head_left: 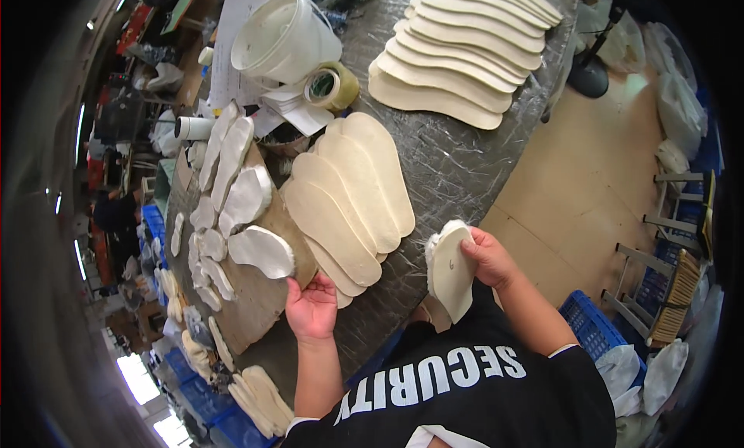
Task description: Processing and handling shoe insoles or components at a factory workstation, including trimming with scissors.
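The right hand (487, 256) grasps a fleece-lined insole (452, 268), fingers closed on its upper right edge. The insole is held upright, off the table's (457, 157) near edge, in front of the person's chest, smooth side to the camera and fleece showing along its left rim.

The left hand (311, 307) lies palm up and open at the near corner of a brown board (260, 301). Its fingertips (298, 281) touch the board's edge just beneath a white fleece piece (262, 250); whether they also touch that piece cannot be told. The hand grips nothing.

More fleece pieces (229, 165) lie in a line up the board. Just right of the board, an overlapping fan of cream insoles (353, 196) rests on the grey, foil-like table top. A second fan of insoles (465, 49) lies at the far end, well apart. A white bucket (283, 37) on its side and a tape roll (332, 86) sit near the far left. A blue crate (593, 328) stands on the floor to the person's right.
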Available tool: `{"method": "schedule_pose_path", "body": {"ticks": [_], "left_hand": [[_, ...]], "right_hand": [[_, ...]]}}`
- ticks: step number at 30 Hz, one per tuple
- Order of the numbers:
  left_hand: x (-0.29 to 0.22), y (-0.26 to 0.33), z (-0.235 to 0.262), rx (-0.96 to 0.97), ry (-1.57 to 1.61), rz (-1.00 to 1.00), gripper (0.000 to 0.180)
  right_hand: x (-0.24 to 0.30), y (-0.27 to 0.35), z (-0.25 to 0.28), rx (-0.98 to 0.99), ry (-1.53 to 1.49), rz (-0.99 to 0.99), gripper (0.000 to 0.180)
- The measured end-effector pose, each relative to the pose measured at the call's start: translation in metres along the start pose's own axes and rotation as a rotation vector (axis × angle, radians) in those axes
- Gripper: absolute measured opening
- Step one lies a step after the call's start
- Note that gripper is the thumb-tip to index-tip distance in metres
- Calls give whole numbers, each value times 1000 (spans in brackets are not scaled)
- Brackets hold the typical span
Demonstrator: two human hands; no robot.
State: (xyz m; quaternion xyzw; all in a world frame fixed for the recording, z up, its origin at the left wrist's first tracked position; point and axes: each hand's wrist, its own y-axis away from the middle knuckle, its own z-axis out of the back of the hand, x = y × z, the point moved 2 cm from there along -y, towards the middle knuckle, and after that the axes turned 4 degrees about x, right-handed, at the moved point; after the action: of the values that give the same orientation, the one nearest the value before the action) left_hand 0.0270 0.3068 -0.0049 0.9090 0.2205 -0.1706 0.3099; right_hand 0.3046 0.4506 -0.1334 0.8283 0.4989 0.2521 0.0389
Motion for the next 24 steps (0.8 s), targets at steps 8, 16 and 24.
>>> {"method": "schedule_pose_path", "body": {"ticks": [8,16,24], "left_hand": [[-33,34,-48,92,126,-105,28],[-66,48,-63,79,138,-161,21],[-63,47,-64,105,176,-172,17]], "right_hand": [[6,-6,12,-4,-72,-52,36],[11,-5,15,39,-63,-95,40],[10,-3,25,83,-47,-97,42]]}}
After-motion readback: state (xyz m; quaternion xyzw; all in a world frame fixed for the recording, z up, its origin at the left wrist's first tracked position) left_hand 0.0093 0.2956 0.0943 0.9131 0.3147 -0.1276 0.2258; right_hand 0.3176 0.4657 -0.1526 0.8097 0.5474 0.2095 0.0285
